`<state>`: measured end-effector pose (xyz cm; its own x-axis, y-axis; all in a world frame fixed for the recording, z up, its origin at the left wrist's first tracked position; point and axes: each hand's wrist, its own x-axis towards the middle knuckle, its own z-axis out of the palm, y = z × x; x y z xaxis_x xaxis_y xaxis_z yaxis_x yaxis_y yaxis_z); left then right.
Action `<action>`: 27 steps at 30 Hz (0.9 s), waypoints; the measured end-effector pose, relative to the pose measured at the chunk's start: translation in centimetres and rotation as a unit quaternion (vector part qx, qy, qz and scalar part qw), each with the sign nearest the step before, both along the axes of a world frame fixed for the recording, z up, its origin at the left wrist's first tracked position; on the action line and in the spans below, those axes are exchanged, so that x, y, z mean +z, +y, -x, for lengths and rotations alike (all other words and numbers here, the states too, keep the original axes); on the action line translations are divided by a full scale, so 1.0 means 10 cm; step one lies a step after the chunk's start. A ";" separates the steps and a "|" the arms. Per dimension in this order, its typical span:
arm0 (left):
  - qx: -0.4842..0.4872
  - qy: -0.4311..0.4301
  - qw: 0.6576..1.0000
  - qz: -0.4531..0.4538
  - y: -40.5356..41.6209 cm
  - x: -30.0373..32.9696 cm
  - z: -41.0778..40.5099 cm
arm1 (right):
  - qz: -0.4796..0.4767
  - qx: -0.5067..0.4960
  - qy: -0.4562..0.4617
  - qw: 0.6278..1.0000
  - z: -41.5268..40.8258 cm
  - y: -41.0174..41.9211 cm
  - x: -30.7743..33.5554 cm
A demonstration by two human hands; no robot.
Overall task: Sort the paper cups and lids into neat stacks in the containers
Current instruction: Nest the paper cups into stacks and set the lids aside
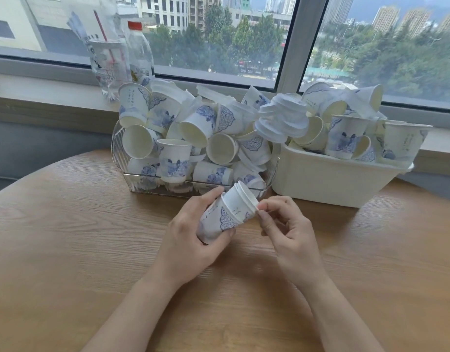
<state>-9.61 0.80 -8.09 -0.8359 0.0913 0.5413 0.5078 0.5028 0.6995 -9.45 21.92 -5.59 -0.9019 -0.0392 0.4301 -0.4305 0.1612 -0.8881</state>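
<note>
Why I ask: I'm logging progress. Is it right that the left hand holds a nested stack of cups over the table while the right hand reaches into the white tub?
Not quite. The head view shows the right hand pinching the rim of the nested stack of cups that the left hand holds over the table; it is not in the white tub.

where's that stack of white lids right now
In the head view, the stack of white lids sits right of centre, leaning on the heaped cups between the clear container and the white bin.
</note>
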 end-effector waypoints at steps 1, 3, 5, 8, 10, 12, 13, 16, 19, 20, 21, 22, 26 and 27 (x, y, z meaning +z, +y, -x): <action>-0.009 0.002 1.000 0.002 0.01 -0.01 0.00 | -0.007 0.006 -0.001 1.000 0.00 -0.01 -0.02; -0.017 0.006 1.000 0.003 0.02 -0.03 0.01 | -0.012 0.019 -0.009 1.000 0.00 -0.03 -0.06; -0.015 0.010 1.000 0.003 0.02 -0.04 0.02 | -0.015 0.027 -0.015 0.999 0.00 -0.05 -0.08; -0.016 0.012 1.000 0.010 0.01 -0.06 0.02 | -0.012 0.033 -0.020 0.999 0.01 -0.06 -0.09; -0.019 0.005 1.000 0.019 0.00 -0.06 0.02 | -0.015 0.030 -0.023 0.999 0.01 -0.05 -0.09; -0.012 0.000 1.000 0.020 0.00 -0.07 0.02 | -0.024 0.024 -0.025 0.999 0.01 -0.04 -0.10; -0.010 -0.002 1.000 0.015 0.00 -0.07 0.02 | -0.019 0.027 -0.029 0.999 0.00 -0.05 -0.10; -0.013 -0.007 1.000 -0.001 0.03 -0.06 0.01 | 0.018 0.062 -0.069 0.996 -0.03 -0.08 -0.10; -0.022 -0.018 0.999 -0.017 0.04 -0.06 0.01 | 0.045 0.085 -0.108 0.990 -0.05 -0.15 -0.12; -0.021 -0.019 0.999 -0.022 0.04 -0.05 0.00 | 0.051 0.085 -0.111 0.989 -0.06 -0.17 -0.12; -0.018 -0.016 0.999 -0.024 0.05 -0.04 0.00 | 0.055 0.083 -0.110 0.989 -0.06 -0.20 -0.12; -0.012 -0.010 1.000 -0.026 0.05 -0.04 0.00 | 0.054 0.080 -0.106 0.990 -0.05 -0.22 -0.11; 0.054 0.025 0.997 -0.054 -0.07 0.02 0.02 | 0.002 0.042 -0.052 0.998 0.07 -0.34 0.05; 0.078 0.027 0.994 -0.071 -0.13 0.02 0.04 | -0.026 0.021 -0.031 0.999 0.13 -0.38 0.11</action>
<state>-9.97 -0.47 -7.87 -0.8034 -0.1175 0.5837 0.4700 0.4768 0.7428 -10.80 18.10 -4.48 -0.9235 -0.0983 0.3708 -0.3831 0.1905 -0.9038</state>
